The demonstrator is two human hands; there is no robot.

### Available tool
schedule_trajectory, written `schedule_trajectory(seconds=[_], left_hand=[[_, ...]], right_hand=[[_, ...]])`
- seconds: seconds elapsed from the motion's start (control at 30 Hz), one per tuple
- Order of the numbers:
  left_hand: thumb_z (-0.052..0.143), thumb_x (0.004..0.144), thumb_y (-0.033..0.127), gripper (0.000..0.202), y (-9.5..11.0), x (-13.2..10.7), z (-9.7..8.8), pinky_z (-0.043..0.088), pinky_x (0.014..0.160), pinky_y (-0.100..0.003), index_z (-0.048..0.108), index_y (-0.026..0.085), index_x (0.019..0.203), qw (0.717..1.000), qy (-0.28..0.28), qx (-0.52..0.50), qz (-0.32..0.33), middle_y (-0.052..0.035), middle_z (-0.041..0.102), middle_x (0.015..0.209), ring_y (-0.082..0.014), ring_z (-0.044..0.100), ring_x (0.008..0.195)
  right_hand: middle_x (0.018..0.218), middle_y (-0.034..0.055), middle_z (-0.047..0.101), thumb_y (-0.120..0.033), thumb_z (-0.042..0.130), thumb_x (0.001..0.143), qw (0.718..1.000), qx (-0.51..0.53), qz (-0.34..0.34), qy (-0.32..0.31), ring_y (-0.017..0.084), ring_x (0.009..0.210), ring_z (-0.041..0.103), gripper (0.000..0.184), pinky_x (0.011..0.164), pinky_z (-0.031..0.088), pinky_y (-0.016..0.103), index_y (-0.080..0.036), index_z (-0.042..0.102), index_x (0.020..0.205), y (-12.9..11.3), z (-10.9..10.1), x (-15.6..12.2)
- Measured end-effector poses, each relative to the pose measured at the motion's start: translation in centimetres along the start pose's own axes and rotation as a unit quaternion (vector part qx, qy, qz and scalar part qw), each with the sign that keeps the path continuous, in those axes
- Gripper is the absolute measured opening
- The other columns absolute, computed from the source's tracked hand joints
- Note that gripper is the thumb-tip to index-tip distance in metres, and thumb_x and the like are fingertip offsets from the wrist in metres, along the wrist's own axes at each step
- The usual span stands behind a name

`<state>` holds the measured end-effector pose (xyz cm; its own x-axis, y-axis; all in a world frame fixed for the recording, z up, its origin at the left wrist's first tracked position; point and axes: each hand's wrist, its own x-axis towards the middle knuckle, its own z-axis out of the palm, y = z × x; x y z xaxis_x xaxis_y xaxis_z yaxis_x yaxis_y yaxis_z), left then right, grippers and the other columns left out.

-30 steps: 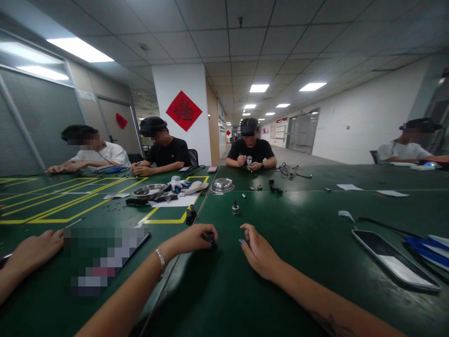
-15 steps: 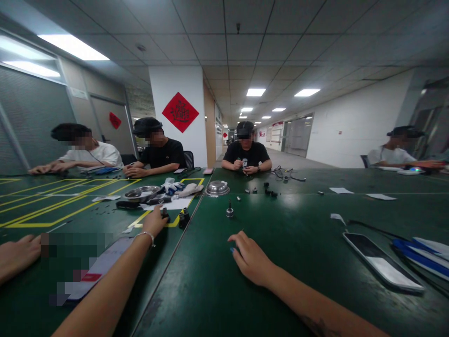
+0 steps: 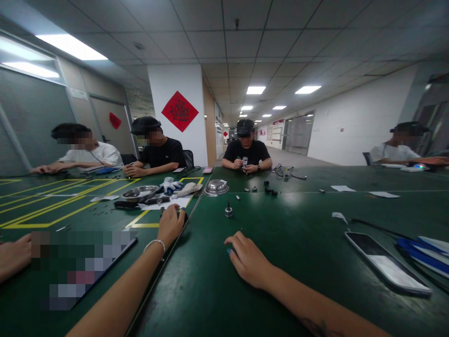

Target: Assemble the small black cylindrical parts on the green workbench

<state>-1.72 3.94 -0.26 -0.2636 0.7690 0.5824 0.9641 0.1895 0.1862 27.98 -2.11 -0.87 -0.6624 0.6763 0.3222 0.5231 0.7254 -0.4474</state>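
Note:
My left hand (image 3: 171, 223) is over a small group of black cylindrical parts (image 3: 184, 215) beside the table seam. Its fingers curl down and close on one of them, hiding most of it. Apart from that, my right hand (image 3: 249, 260) hovers low over or rests on the green table (image 3: 210, 281), fingers loosely bent and apart, with nothing in it. Ahead of it a small round metal part with an upright dark pin (image 3: 228, 211) stands on the tabletop.
A phone (image 3: 387, 264) and a blue-white bundle (image 3: 424, 255) lie right. Behind my left hand are a metal dish (image 3: 142, 192), gloves (image 3: 171, 186) and an upturned metal bowl (image 3: 216, 187). Another person's hand (image 3: 16, 257) is at far left. Several people sit around the table.
My left hand has shifted right, from the left black part to the black parts nearer the seam, covering them. My right hand stays nearly in place.

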Motion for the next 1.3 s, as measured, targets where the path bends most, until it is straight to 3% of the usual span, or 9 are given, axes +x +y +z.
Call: schedule_trajectory(seconds=[0.17, 0.5, 0.7, 0.87, 0.97, 1.1, 1.3], left_hand=[[0.039, 0.087, 0.031, 0.026, 0.5, -0.4, 0.1, 0.046, 0.081, -0.041, 0.051, 0.011, 0.098, 0.998, -0.052, 0.027, 0.003, -0.0177, 0.064, 0.098, -0.0326, 0.06, 0.097], [0.036, 0.091, 0.021, 0.017, 0.1, 0.0, 1.1, 0.047, 0.067, -0.033, 0.041, 0.012, 0.104, 0.992, -0.124, -0.013, 0.007, -0.0168, 0.068, 0.089, -0.0284, 0.068, 0.082], [0.032, 0.091, 0.017, 0.025, -0.3, 0.4, 1.1, 0.048, 0.066, -0.03, 0.032, 0.009, 0.114, 0.991, -0.124, -0.055, -0.005, -0.0138, 0.068, 0.086, -0.0239, 0.069, 0.075], [0.035, 0.088, 0.02, 0.03, -0.5, 0.6, 1.0, 0.049, 0.068, -0.033, 0.035, 0.009, 0.116, 0.993, -0.104, -0.044, -0.023, -0.0137, 0.068, 0.088, -0.0252, 0.068, 0.075], [0.037, 0.087, 0.019, 0.032, -0.4, 0.5, 1.1, 0.048, 0.072, -0.035, 0.04, 0.008, 0.117, 0.996, -0.086, -0.022, -0.021, -0.0144, 0.067, 0.09, -0.0268, 0.066, 0.081], [0.034, 0.086, 0.015, 0.034, -0.5, 0.2, 0.9, 0.043, 0.085, -0.043, 0.048, 0.009, 0.116, 0.999, -0.038, 0.024, -0.026, -0.0191, 0.063, 0.103, -0.033, 0.057, 0.102], [0.04, 0.086, 0.021, 0.034, -2.2, -0.1, 0.5, 0.019, 0.105, -0.056, 0.054, 0.011, 0.115, 0.997, 0.007, 0.075, -0.018, -0.0197, 0.05, 0.131, -0.0362, 0.022, 0.136]], right_hand=[[0.11, 0.0082, 0.051, -0.019, 0.043, 0.093, 1.0, -0.015, -0.006, 0.006, 0.02, 0.092, 0.053, 0.026, 0.081, 0.044, 0.034, -0.018, 0.051, 0.118, 0.2, 0.1, 0.1], [0.102, 0.0065, 0.051, -0.015, 0.047, 0.09, 1.0, -0.025, -0.017, -0.007, 0.019, 0.089, 0.052, 0.022, 0.079, 0.043, 0.033, -0.019, 0.058, 0.107, 0.6, 0.4, 0.1], [0.101, 0.0062, 0.051, -0.013, 0.048, 0.089, 1.0, -0.025, -0.018, -0.008, 0.019, 0.091, 0.052, 0.021, 0.08, 0.042, 0.032, -0.019, 0.059, 0.106, 0.7, 0.5, 0.2], [0.102, 0.006, 0.052, -0.013, 0.047, 0.089, 0.999, -0.026, -0.01, -0.02, 0.019, 0.092, 0.052, 0.021, 0.081, 0.041, 0.033, -0.02, 0.058, 0.107, 0.4, 0.2, 0.1], [0.102, 0.0061, 0.052, -0.014, 0.047, 0.09, 0.999, -0.024, -0.008, -0.023, 0.02, 0.093, 0.052, 0.021, 0.081, 0.042, 0.032, -0.02, 0.058, 0.107, 0.2, -0.1, 0.0], [0.103, 0.006, 0.053, -0.014, 0.047, 0.09, 0.999, -0.027, -0.012, -0.022, 0.02, 0.094, 0.052, 0.022, 0.082, 0.041, 0.033, -0.02, 0.058, 0.107, 0.2, 0.0, 0.1], [0.103, 0.0064, 0.052, -0.013, 0.047, 0.089, 0.999, -0.027, -0.021, -0.019, 0.02, 0.094, 0.051, 0.023, 0.083, 0.041, 0.034, -0.019, 0.058, 0.108, 0.6, 0.4, 0.1]])
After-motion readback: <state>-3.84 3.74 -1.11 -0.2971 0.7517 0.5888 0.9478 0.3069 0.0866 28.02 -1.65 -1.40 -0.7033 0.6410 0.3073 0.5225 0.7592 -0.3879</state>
